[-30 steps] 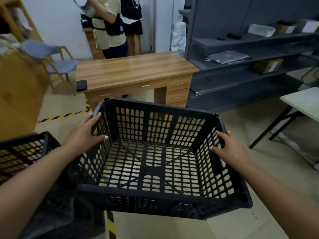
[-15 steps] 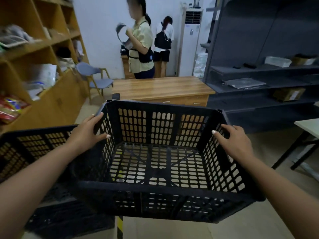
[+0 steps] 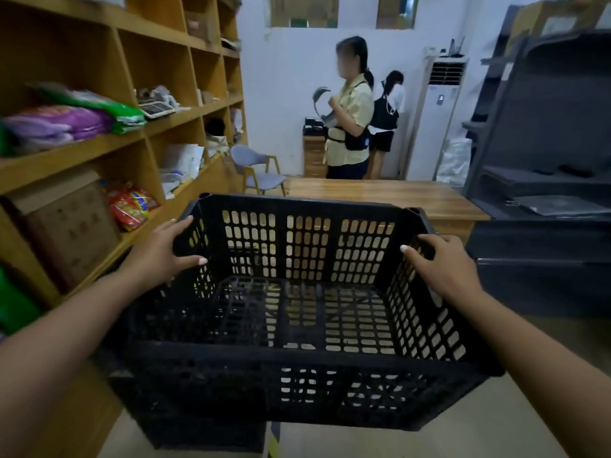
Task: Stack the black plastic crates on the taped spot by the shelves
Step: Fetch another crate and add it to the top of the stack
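Holding: black plastic crate (image 3: 307,312) held off the floor, open side up, empty.
Left hand (image 3: 162,251): closed over the crate's left rim, thumb inside the wall.
Right hand (image 3: 444,264): closed over the right rim, thumb inside likewise.
Below: second black crate (image 3: 198,428) under the held one's left part (contact not discernible).
Surroundings: wooden shelves (image 3: 109,137) at left; desk (image 3: 390,193) beyond the crate's far edge.
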Motion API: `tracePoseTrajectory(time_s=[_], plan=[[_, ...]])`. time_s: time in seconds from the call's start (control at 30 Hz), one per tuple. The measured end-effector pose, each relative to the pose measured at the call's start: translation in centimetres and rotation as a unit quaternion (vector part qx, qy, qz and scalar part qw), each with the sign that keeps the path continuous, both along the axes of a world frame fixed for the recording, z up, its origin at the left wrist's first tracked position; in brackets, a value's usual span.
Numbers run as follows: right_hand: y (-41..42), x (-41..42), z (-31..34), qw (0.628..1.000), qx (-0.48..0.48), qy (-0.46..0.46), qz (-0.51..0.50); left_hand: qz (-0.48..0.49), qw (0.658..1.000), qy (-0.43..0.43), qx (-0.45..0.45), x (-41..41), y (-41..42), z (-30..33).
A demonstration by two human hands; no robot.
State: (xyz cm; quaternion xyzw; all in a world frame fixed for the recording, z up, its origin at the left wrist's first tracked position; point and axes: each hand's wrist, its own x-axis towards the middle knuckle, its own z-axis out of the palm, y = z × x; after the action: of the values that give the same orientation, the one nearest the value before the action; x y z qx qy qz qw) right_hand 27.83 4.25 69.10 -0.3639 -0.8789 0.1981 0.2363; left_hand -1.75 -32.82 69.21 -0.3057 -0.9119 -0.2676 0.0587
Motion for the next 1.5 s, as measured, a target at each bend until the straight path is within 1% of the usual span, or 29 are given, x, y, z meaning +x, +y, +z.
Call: tracePoseTrajectory(time_s=[0.13, 0.23, 0.4, 0.53, 0.67, 0.8, 0.93, 1.03, 1.1, 1.2, 1.27, 1.4, 1.5], plan=[[-3.2, -5.9, 0.0, 1.0, 0.002, -0.003, 0.013, 0.02, 1.0, 0.015, 0.003, -4.9, -4.1, -0.4], [-5.8, -10.5, -0.5, 1.0, 0.002, -0.003, 0.02, 0.027, 1.0, 0.009, -0.005, -9.3, -6.7, -0.7], [-10.2, -17.3, -1.4, 0.999, -0.026, 0.001, 0.027, 0.024, 0.999, -0.008, -0.022, -16.5, -10.3, -0.9], [-12.6, -22.1, -1.5, 1.0, -0.015, 0.009, 0.016, 0.02, 0.999, -0.018, -0.03, -21.6, -12.3, -0.6], [-13.4, -25.6, -1.6, 0.999, 0.008, -0.035, 0.006, 0.015, 0.999, -0.026, -0.04, -24.9, -13.0, -0.7], [-13.2, -26.9, -1.8, 0.991, 0.049, -0.118, -0.027, 0.03, 0.997, -0.015, -0.074, -25.4, -12.5, -0.8], [-13.5, -26.5, -1.6, 0.99, 0.048, -0.13, -0.017, 0.048, 0.985, 0.009, -0.165, -24.6, -12.3, -0.3], [-13.5, -25.6, -1.0, 0.99, 0.022, -0.135, 0.025, 0.057, 0.974, 0.023, -0.217, -24.1, -12.3, 0.0], [-13.3, -24.6, -0.9, 0.988, -0.014, -0.146, 0.049, 0.061, 0.967, 0.032, -0.246, -24.0, -12.3, 0.3], [-13.1, -23.1, -1.2, 0.985, -0.063, -0.15, 0.057, 0.07, 0.956, 0.039, -0.283, -24.0, -12.6, 0.7], [-13.1, -22.8, -1.3, 0.986, -0.057, -0.138, 0.068, 0.068, 0.953, 0.026, -0.293, -23.8, -12.7, 0.6], [-13.5, -23.1, -1.6, 0.985, -0.023, -0.15, 0.08, 0.084, 0.96, -0.005, -0.268, -22.6, -13.2, 0.0], [-13.4, -23.2, -1.9, 0.987, -0.011, -0.147, 0.069, 0.092, 0.959, 0.011, -0.266, -21.5, -13.7, -0.5]])
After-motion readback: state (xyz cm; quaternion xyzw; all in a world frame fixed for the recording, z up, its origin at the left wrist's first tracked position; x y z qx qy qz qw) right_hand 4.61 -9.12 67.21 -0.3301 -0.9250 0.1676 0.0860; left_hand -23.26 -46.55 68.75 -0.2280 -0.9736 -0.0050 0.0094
